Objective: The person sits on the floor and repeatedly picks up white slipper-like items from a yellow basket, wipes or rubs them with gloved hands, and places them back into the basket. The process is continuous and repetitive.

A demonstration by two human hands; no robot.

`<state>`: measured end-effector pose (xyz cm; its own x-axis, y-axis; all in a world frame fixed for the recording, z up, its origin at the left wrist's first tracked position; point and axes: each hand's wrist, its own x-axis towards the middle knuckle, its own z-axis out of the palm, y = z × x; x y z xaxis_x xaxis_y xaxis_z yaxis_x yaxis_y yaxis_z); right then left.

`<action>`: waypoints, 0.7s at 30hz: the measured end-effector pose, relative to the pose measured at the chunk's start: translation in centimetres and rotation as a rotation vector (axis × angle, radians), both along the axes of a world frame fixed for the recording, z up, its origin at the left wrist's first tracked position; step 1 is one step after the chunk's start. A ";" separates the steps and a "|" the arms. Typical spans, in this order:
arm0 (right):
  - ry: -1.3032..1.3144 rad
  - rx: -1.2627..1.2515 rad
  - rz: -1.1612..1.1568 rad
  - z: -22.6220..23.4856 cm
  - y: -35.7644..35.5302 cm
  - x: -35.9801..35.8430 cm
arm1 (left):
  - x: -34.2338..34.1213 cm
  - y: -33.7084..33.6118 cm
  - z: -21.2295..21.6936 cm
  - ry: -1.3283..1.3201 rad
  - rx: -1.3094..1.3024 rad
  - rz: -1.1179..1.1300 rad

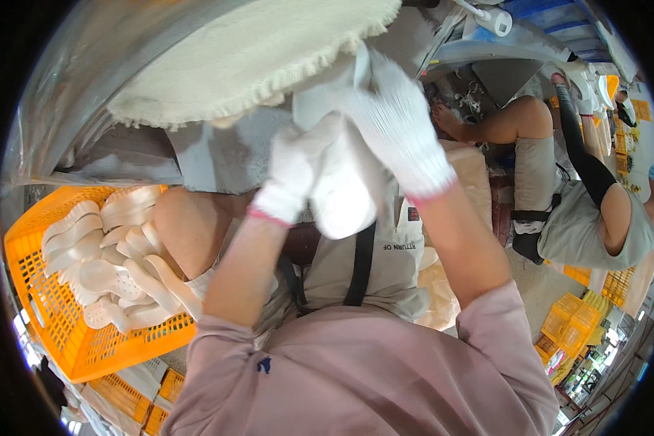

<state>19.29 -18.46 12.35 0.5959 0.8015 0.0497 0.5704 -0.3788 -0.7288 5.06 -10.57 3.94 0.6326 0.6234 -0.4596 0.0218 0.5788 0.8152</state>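
Observation:
My left hand (294, 171) and my right hand (398, 120), both in white knit gloves with pink cuffs, are closed around a smooth white piece (344, 200). Its rounded lower end hangs between my wrists; motion blurs it, and the gloves cover much of the rest, so its exact kind is unclear. The upper end reaches up beside the frayed rim of a large cream cloth buffing wheel (247, 65). Whether the piece touches the wheel I cannot tell. The fingers of both hands are partly hidden and smeared.
An orange plastic basket (69, 349) at my left holds several white curved pieces (116, 280), some with perforated round ends. A grey metal housing (51, 109) surrounds the wheel. On the right sits another person (596, 225), with yellow crates (568, 323) behind.

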 end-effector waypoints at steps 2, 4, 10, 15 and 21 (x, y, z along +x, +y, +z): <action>0.092 -0.056 -0.052 1.9 -3.0 -1.8 | 3.9 -2.2 0.1 -0.387 -0.092 0.219; 0.206 0.035 -0.267 2.4 -5.3 -2.3 | 7.0 -2.5 -0.6 -0.336 -0.079 0.289; -0.181 0.285 -0.253 -0.7 -1.1 0.6 | 9.3 4.8 -3.5 -0.079 0.005 0.154; -0.507 -0.096 -0.011 -2.8 3.4 3.8 | -0.7 7.7 1.0 0.716 0.859 -0.317; 0.213 0.150 -0.150 -0.7 1.9 2.4 | 2.0 0.2 0.3 0.188 0.340 -0.168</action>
